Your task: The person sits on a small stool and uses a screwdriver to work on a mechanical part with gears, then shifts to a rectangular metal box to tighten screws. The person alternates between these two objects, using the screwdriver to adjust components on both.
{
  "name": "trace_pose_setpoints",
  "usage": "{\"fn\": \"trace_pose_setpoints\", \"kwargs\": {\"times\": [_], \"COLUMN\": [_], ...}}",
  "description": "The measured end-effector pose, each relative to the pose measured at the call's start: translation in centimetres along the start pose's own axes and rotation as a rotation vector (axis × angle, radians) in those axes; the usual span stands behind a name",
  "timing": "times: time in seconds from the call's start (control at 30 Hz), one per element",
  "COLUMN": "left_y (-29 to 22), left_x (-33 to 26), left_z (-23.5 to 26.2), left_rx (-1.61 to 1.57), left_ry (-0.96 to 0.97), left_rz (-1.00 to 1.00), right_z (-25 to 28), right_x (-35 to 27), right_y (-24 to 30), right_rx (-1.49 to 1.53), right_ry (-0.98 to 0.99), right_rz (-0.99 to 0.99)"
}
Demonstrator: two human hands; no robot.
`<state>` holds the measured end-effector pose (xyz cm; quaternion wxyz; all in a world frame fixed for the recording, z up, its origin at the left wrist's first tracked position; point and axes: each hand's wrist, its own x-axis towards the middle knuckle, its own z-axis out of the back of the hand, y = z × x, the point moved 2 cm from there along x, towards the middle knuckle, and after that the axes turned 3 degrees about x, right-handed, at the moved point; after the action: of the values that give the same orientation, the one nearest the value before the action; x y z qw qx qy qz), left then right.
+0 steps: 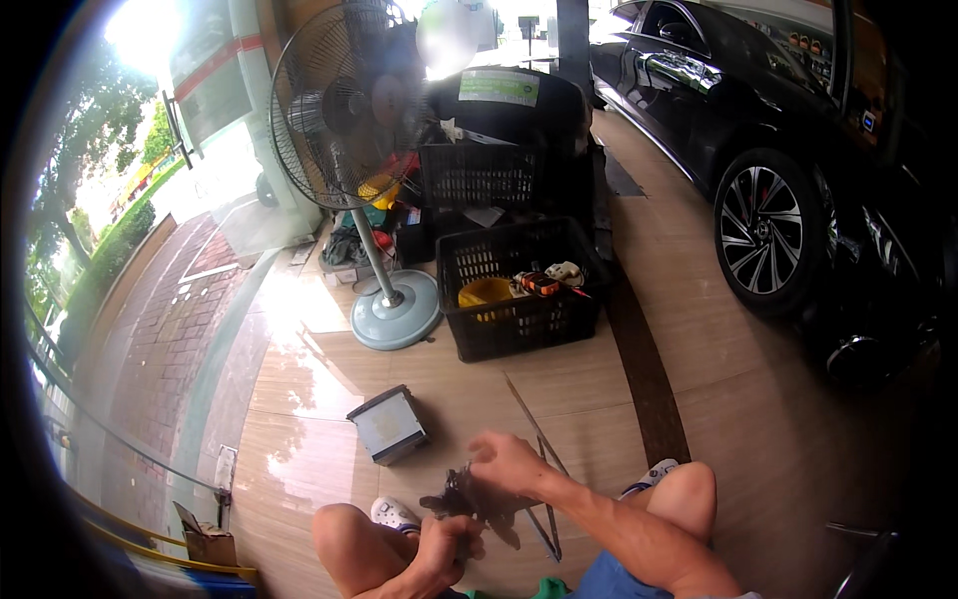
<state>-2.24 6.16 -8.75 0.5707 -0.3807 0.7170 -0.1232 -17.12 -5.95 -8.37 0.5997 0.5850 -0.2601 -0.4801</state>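
Between my knees, my left hand point(446, 545) is closed around the lower end of a dark mechanical part point(460, 493) of irregular shape. Just above and to the right of it is my right hand point(506, 463), its fingers bent together; whatever they pinch, if anything, is hidden. Long thin dark rods point(537, 423) run past the right hand and under the forearm; whether they join the part cannot be seen. Ahead and to the left, a silver metal box point(389, 425) with black edges lies on the tiled floor point(309, 429).
A black plastic crate point(519, 334) holds a yellow item point(486, 293) and an orange-black tool point(537, 284). Left of it stands a fan on a round base point(395, 310). More crates point(481, 175) are behind. A black car point(762, 225) is parked right; a small cardboard box point(210, 546) sits lower left.
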Motion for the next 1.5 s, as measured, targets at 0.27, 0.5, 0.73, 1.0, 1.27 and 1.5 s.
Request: {"fn": "trace_pose_setpoints", "kwargs": {"times": [0.27, 0.5, 0.73, 1.0, 1.27, 1.5], "left_y": [0.4, 0.0, -0.3, -0.2, -1.2, -1.2], "left_x": [0.6, 0.0, -0.3, -0.6, -1.7, -1.5], "left_z": [0.5, 0.1, -0.1, 0.1, -1.1, -0.7], "left_rx": [-0.072, -0.044, -0.034, -0.012, 0.049, 0.036], "left_ry": [0.034, 0.015, 0.044, 0.041, 0.012, 0.015], "left_rz": [-0.007, -0.003, -0.029, -0.040, -0.063, -0.053], "right_z": [0.0, 0.1, 0.1, 0.5, 0.1, 0.2], "right_x": [0.6, 0.8, 1.0, -0.1, 0.2, -0.1], "right_y": [-0.7, -1.4, -2.5, -1.2, -1.4, 0.0], "right_rx": [-0.055, 0.110, 0.349, 0.466, 0.440, 0.420], "right_ry": [0.007, 0.109, 0.171, 0.207, 0.177, 0.170], "right_rz": [0.016, -0.074, -0.116, -0.140, -0.112, -0.160]}}
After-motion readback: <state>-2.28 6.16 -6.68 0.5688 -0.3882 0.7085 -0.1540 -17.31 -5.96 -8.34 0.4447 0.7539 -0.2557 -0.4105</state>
